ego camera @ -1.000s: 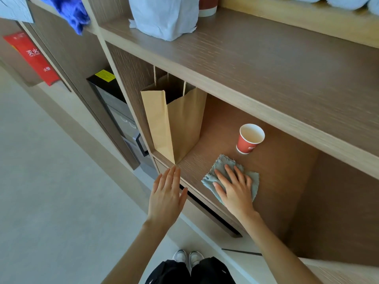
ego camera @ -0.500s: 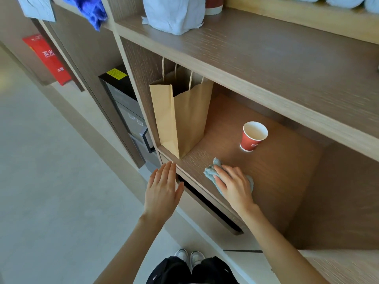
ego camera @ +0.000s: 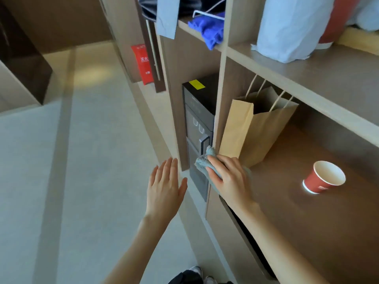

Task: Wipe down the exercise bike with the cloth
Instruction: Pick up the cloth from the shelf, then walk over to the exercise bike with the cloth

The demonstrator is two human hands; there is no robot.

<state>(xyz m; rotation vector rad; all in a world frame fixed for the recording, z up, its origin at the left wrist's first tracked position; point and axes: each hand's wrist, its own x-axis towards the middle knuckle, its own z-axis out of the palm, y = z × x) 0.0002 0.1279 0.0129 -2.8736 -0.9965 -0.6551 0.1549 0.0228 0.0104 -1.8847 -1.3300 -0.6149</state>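
Two levels of a wood-grain shelving unit (ego camera: 220, 99) fill the right side of the view. The lower shelf (ego camera: 297, 222) carries a brown paper bag (ego camera: 256, 128), upright against the vertical divider, and a red paper cup (ego camera: 324, 178), upright and well apart from the bag. The upper shelf (ego camera: 317, 72) carries a pale blue bag (ego camera: 291, 27). Blue fabric (ego camera: 211, 31) hangs over a shelf edge in the next bay to the left. Below that fabric, a black appliance (ego camera: 196, 124) with a yellow label (ego camera: 196, 84) on top stands in a tall recess. A red pack (ego camera: 143, 64) with white lettering leans further back. The floor (ego camera: 92, 171) is pale grey. Shoes (ego camera: 198, 270) show at the bottom edge.

The cloth (ego camera: 205, 160), grey-blue and bunched, sits at the front left corner of the lower shelf, just beside the base of the paper bag. The right hand (ego camera: 231, 179) lies on top of it, knuckles up, with fingers (ego camera: 215, 173) curled around the fabric and gripping it. The left hand (ego camera: 164, 185) hovers in front of the unit above the floor, back of the hand up, fingers straight and close together, thumb spread, holding nothing.
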